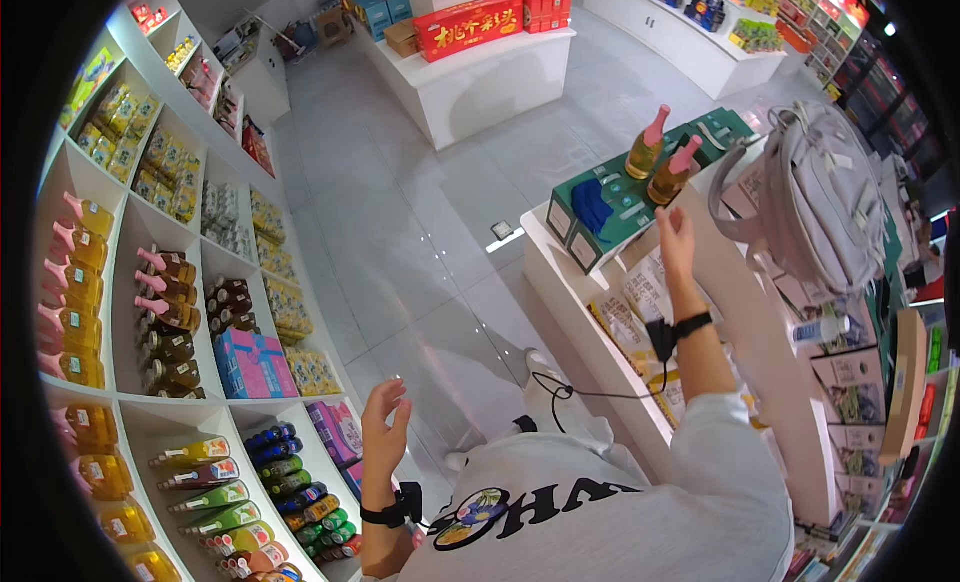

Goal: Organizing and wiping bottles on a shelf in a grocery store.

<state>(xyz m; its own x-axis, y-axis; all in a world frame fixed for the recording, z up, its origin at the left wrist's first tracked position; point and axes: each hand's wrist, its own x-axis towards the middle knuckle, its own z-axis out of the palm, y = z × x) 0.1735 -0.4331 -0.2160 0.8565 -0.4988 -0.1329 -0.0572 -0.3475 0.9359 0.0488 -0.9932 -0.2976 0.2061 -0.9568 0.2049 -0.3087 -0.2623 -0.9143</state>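
Note:
My right hand reaches over a white display counter, its fingertips right by the base of a glass bottle with a pink foil top. I cannot tell whether they touch; no grip on the bottle shows. A second pink-topped bottle stands beside it. Both are upright on green cartons, where a bunched blue cloth also lies. Below that hand, packaged goods in printed bags fill the counter's recess. My left hand is raised with nothing in it, fingers loosely bent, between the shelves and my body.
White wall shelves on the left hold bottles, jars and cans. A grey backpack and a small white-capped bottle sit on the right. A white display stand with red gift boxes rises ahead across the tiled floor.

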